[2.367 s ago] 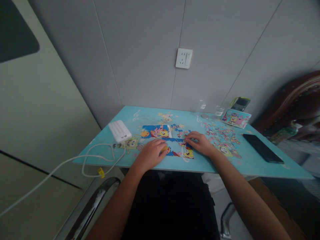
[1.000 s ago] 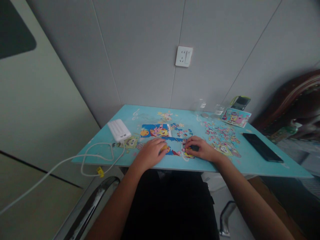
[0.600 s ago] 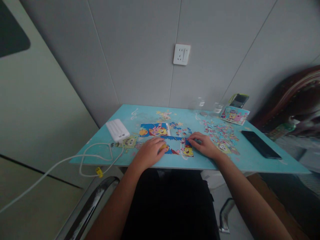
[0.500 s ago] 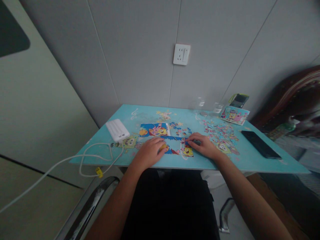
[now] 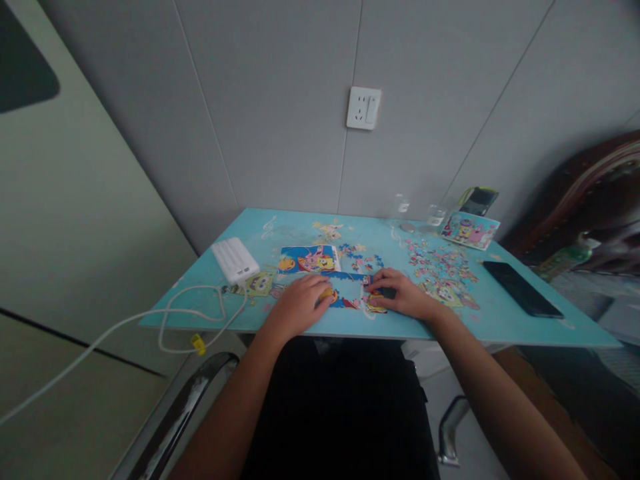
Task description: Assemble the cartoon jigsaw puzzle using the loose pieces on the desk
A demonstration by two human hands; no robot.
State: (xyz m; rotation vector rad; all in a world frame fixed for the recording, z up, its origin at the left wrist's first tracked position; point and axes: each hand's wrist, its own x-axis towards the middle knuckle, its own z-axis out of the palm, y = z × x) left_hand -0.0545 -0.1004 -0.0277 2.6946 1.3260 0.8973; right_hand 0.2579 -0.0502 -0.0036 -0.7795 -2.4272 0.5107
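A partly joined jigsaw puzzle point(image 5: 345, 303) forms a blue and yellow border around a gap of bare tabletop. My left hand point(image 5: 301, 301) rests over its left side, fingers stretched across the pieces and thumb apart. On the right side of the border lies my right hand point(image 5: 404, 295), with its fingers spread and the tips touching the pieces. Neither hand visibly grips a piece, though both cover parts of the puzzle. Just behind it lies a reference picture point(image 5: 309, 259) in matching colours. Loose blue pieces point(image 5: 367, 262) are scattered beside that picture.
Many loose puzzle pieces point(image 5: 440, 259) spread at the right of the blue table point(image 5: 300, 327). A black phone point(image 5: 520, 288) lies farther right. A picture card point(image 5: 470, 230) and clear containers point(image 5: 435, 217) stand behind. A white power bank point(image 5: 235, 260) with a cable sits left.
My right hand has shifted slightly left and toward me along the puzzle's right side, and its fingers have spread out. The left hand stays in place.
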